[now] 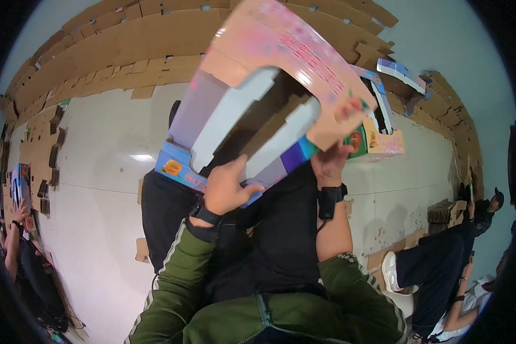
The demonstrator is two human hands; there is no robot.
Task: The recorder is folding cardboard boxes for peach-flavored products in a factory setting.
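A printed fruit carton (281, 40) in pink, peach, purple and blue is tilted above my lap, with a large cut-out window and a brown inside. At its near edge, my left hand (228, 186) is closed over the blue and purple wall, thumb outside and fingers reaching toward the opening. My right hand (329, 163) is at the near right corner, its fingers curled against the peach flap and partly hidden by it. Just beyond that hand stands a second carton (387, 150) with a similar window and fruit print.
Stacked flat brown cardboard (114, 40) lines the far side, with another stack (40, 149) at left. A blue and white printed carton piece (401, 74) lies far right. Co-workers sit at both sides: a hand (20, 213) on a box at left, a white shoe (391, 272) at right.
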